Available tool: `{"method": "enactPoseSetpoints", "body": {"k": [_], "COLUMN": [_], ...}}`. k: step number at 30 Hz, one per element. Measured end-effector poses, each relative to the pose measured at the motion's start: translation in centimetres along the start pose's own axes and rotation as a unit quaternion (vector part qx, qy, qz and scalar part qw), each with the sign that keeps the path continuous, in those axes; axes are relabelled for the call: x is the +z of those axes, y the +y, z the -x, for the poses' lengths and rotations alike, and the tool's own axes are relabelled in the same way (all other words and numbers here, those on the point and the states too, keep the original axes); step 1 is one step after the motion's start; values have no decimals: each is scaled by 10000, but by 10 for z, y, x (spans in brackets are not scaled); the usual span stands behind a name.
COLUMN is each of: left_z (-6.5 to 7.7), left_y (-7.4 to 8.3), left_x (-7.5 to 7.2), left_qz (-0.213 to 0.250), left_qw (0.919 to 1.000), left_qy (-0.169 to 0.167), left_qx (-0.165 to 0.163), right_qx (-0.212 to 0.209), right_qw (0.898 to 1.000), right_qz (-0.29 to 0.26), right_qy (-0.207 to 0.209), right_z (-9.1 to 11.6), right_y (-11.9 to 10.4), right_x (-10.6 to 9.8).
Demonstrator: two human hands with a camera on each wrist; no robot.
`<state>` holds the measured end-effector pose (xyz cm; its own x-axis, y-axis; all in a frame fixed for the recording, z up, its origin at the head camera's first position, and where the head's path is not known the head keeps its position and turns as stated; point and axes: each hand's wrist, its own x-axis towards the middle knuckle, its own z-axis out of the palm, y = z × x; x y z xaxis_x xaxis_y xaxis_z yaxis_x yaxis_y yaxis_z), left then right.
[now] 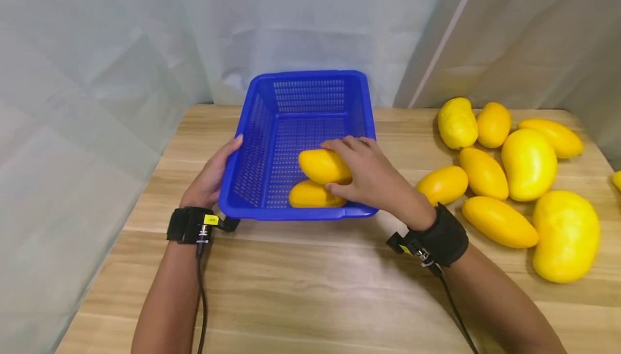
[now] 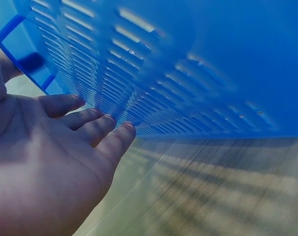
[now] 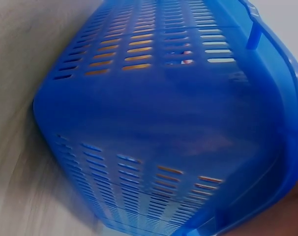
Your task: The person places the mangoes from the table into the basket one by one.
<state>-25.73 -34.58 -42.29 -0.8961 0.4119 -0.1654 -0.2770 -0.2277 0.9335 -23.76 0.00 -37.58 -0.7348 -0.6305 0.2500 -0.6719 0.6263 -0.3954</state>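
Note:
A blue plastic basket (image 1: 296, 213) with slotted walls stands on the wooden table. My left hand (image 1: 213, 173) holds its left side, thumb at the rim; in the left wrist view the fingers (image 2: 107, 132) rest against the outer wall. Reaching over the near right corner, my right hand (image 1: 371, 173) grips a yellow mango (image 1: 317, 164) inside the basket. Below it, another mango (image 1: 312, 195) lies on the basket floor by the near wall. The right wrist view shows the basket's outside (image 3: 154, 108), with yellow showing through the slots and the right hand's fingers mostly hidden.
Right of the basket lie several yellow mangoes of different sizes, including a small one (image 1: 442, 183), a long one (image 1: 499, 222) and a large one (image 1: 566, 235). A pale sheet (image 1: 310, 20) hangs behind the table (image 1: 291, 289). Cables run from both wrist straps.

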Motion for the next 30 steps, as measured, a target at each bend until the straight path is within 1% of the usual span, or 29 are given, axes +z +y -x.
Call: {"method": "enactPoseSetpoints", "body": {"k": [3, 6, 10, 14, 18, 20, 26, 30], "left_z": [-1, -1, 0, 0, -1, 0, 0, 0], "left_y": [1, 1, 1, 0, 0, -1, -1, -2], "left_x": [0, 1, 1, 1, 2, 1, 0, 0], "left_qz": [-12, -91, -129, -42, 84, 99, 13, -47], "left_qw": [10000, 9999, 9999, 10000, 9998, 9998, 10000, 9999], "left_qy": [-34, -26, -3, -21, -162, -170, -60, -28], "left_qx": [21, 50, 6, 21, 67, 53, 74, 95], "right_qx": [39, 97, 121, 101, 165, 207, 280, 363], "right_qw": [9999, 9994, 9981, 9962, 9932, 9927, 9934, 9912], "right_qz": [158, 301, 535, 791, 1042, 1075, 1044, 1180], "right_qy": [-31, -160, -289, -359, -482, -510, -379, -473], "right_z": [0, 0, 0, 1, 2, 2, 1, 0], "right_y": [0, 1, 1, 0, -2, -4, -6, -6], "right_x": [-1, -1, 0, 2, 1, 2, 3, 4]}}
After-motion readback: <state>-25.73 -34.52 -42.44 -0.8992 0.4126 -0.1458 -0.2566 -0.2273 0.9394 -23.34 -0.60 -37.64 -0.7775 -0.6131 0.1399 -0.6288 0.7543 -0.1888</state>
